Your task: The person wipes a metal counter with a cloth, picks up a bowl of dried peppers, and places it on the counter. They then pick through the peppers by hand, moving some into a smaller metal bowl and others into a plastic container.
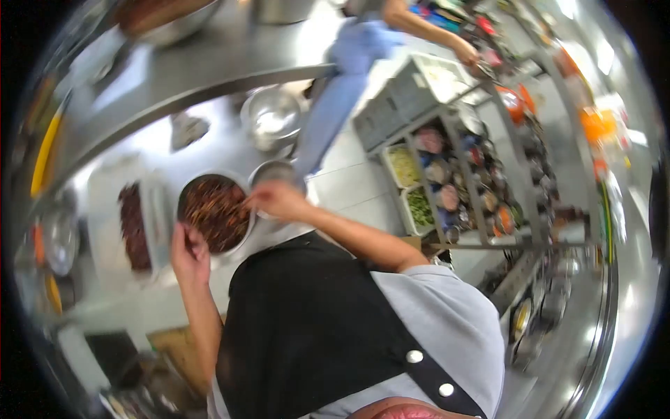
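Observation:
A round metal pot (216, 216) full of dark reddish-brown pieces stands on the steel counter in front of me. My left hand (190, 253) is at the pot's near left rim, fingers curled, and whether it holds anything is hidden. Over the right rim reaches my right hand (279, 201), its fingers pinched on a thin brown piece. Beneath and behind that hand is a smaller metal bowl (277, 174). Left of the pot lies a translucent container (105, 230) with a dark reddish-brown strip of food (134, 227) in it.
An empty metal bowl (272, 117) and a crumpled cloth-like item (187, 130) are farther back. Another person (342, 84) in blue trousers stands beyond the counter, an arm stretched toward a rack (447, 133) of containers at right. Yellow-handled tools (45, 157) are at far left.

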Action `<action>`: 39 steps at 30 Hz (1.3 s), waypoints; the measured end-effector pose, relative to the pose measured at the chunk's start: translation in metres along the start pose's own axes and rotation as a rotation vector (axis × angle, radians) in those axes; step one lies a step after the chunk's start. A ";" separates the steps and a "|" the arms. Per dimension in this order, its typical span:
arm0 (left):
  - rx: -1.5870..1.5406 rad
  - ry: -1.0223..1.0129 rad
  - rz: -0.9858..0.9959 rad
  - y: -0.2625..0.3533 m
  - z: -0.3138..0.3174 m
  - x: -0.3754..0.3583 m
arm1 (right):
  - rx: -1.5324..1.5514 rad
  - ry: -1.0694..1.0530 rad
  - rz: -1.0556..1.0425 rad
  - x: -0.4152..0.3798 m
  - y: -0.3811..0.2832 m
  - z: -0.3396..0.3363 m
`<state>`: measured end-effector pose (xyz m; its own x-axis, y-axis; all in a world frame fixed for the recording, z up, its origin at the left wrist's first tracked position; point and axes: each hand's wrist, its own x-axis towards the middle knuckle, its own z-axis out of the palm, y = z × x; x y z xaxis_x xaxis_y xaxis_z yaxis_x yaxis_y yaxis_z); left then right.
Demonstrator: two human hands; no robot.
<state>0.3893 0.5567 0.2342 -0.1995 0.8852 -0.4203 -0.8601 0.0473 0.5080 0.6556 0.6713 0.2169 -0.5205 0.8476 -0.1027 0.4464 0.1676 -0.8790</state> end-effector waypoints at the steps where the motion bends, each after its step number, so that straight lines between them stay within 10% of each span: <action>1: 0.056 0.000 0.111 0.023 -0.005 -0.002 | -0.260 0.137 -0.070 0.002 0.023 -0.007; 7: 0.678 0.423 0.432 0.145 -0.033 -0.001 | -0.724 -0.054 -0.013 0.002 0.031 -0.036; 15: 1.884 0.369 0.514 0.136 -0.065 0.026 | -0.772 -0.063 -0.162 0.030 0.011 -0.014; 18: 1.846 0.320 1.010 0.126 -0.075 0.035 | -0.699 -0.209 -0.191 0.041 -0.048 0.023; 24: 1.726 0.449 1.158 0.098 -0.039 0.003 | -0.802 -0.244 -0.181 0.085 -0.061 0.104; 39: 1.701 0.565 0.964 0.082 -0.032 -0.006 | -0.787 -0.318 -0.271 0.110 -0.038 0.129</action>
<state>0.3049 0.5409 0.2544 -0.6129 0.6854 0.3931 0.7471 0.3406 0.5709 0.4876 0.6935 0.1790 -0.8060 0.5686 -0.1646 0.5883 0.7387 -0.3289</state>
